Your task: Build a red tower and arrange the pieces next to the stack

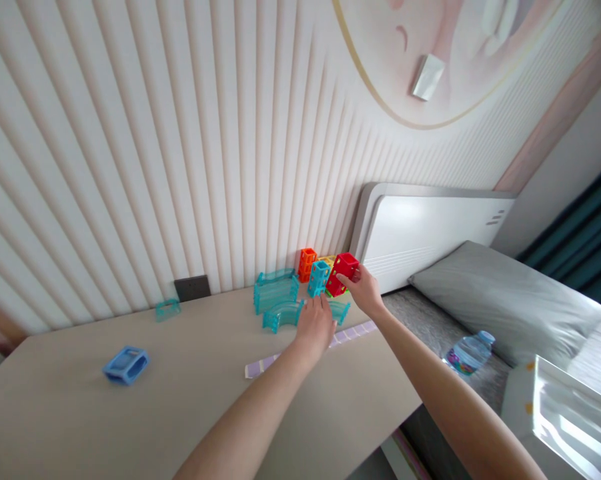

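Observation:
My right hand [366,291] pinches a red openwork block [344,268] between thumb and fingers, raised beside the other blocks. Next to it stand an upright light-blue block [319,279], an orange-red block [307,265] and a partly covered yellow piece [326,260]. My left hand [317,325] is lower on the tabletop, its fingers bent over a translucent teal curved track piece [283,315]; the middle of that track lies hidden behind the hand. More teal track [275,291] stands just behind, near the wall.
A purple strip [263,367] lies across the beige table [190,413]. Farther left are a blue hollow block [126,365] and a small teal piece [167,309], near a black socket [193,287]. Right of the table, a bottle [470,353] lies on the bed by a grey pillow [505,300].

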### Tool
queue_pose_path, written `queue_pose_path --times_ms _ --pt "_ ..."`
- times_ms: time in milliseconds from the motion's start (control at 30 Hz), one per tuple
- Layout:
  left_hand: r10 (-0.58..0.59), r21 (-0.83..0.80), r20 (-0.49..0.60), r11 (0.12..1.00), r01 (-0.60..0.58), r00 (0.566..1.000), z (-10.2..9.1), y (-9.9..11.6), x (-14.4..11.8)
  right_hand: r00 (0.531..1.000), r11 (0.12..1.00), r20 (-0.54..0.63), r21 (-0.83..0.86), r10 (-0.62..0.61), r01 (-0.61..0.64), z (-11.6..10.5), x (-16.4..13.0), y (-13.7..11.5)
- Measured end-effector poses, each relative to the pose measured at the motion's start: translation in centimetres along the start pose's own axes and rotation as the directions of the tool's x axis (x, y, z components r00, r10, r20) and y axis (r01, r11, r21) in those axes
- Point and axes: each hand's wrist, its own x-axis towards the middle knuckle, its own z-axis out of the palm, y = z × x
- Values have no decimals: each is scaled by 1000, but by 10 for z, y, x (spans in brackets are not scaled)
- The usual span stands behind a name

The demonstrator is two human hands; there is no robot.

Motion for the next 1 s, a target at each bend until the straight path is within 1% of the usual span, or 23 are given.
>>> queue_pose_path --times_ms 167,333,567,733,1000 --pt "-61 68 91 996 55 994 6 5 14 1000 1000 26 11 15 -15 7 -3 10" --pt "-62 96 157 994 47 986 8 9 24 999 1000 41 23 15 -16 12 -4 17" --pt "-107 138 246 988 74 963 12 8 34 998 1000 58 18 20 -21 12 -4 21" --pt "-150 156 287 982 109 946 10 9 40 997 1000 73 5 28 -29 13 -5 20" --pt "-198 139 300 977 163 933 11 11 43 996 998 77 -49 41 -37 12 -7 16"
